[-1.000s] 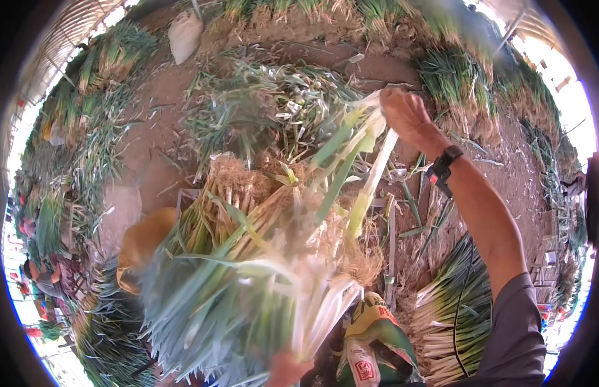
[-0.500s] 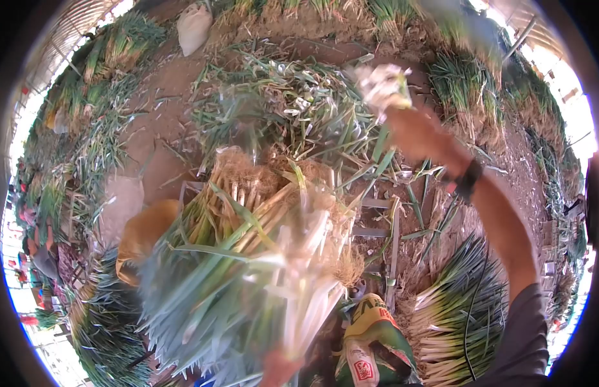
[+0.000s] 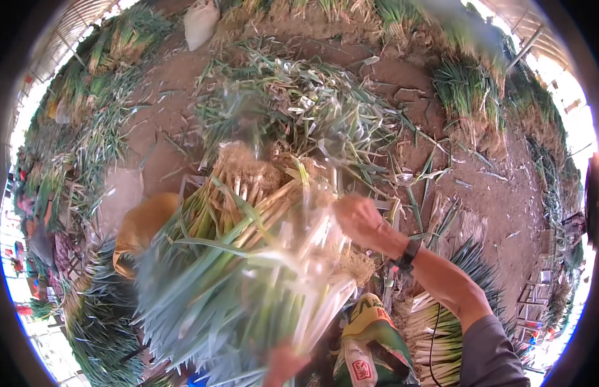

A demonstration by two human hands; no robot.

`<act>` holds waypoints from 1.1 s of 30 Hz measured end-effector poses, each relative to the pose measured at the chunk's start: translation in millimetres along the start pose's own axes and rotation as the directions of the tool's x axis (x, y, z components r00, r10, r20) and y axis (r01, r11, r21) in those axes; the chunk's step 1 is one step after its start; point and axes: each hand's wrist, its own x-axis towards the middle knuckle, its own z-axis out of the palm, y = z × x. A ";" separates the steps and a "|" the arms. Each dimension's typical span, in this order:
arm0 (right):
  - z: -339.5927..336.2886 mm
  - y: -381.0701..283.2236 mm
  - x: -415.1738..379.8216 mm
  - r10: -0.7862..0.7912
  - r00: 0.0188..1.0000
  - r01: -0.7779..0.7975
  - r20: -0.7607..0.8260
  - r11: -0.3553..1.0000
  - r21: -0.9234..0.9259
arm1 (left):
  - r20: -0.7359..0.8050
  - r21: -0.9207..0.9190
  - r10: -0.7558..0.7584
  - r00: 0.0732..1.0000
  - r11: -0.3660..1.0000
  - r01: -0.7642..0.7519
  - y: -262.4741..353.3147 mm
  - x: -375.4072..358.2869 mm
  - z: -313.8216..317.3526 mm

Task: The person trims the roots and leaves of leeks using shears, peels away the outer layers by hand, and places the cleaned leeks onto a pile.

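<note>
A large heap of green onions (image 3: 215,277) lies before me, with rooty ends toward the upper right and long leaves toward the lower left. My left hand (image 3: 286,364), blurred at the bottom edge, is closed around the lower part of several stalks that slant up to the right. At the root end of the heap is my right hand (image 3: 360,218), with a dark band on its wrist. Its fingers are curled toward the white stalks, and what they grip is hidden. Glare and smears veil the middle of the heap.
Stripped leaves (image 3: 299,103) are piled on the dirt floor beyond the heap. Cleaned green onions (image 3: 435,335) lie at the lower right, beside a green and yellow printed bag (image 3: 370,322). An orange-brown container (image 3: 141,229) stands left. More bundles (image 3: 470,97) line the back.
My right hand has swung from the leaf pile down and left to the root ends. The whitish peelings it held are no longer in it. My left hand stays about where it was.
</note>
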 end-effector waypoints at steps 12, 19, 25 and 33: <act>-63.8 -73.4 5.6 -0.263 0.806 0.069 0.530 0.932 0.357 | 0.046 0.010 -0.030 0.998 1.000 0.030 11.8 5.7 7.4; 10.2 -102.2 -30.3 -0.402 0.740 0.327 0.539 0.916 0.234 | 0.120 0.026 -0.016 0.993 1.000 0.012 15.7 10.4 6.5; 8.6 -97.9 -24.5 -0.466 0.713 0.546 0.524 0.838 0.002 | 0.172 -0.009 -0.032 0.985 0.999 0.035 22.7 15.0 -0.5; -61.9 11.8 50.4 0.057 0.870 0.280 0.490 0.760 -0.587 | 0.113 -0.020 0.050 0.992 0.999 -0.048 3.1 8.0 5.3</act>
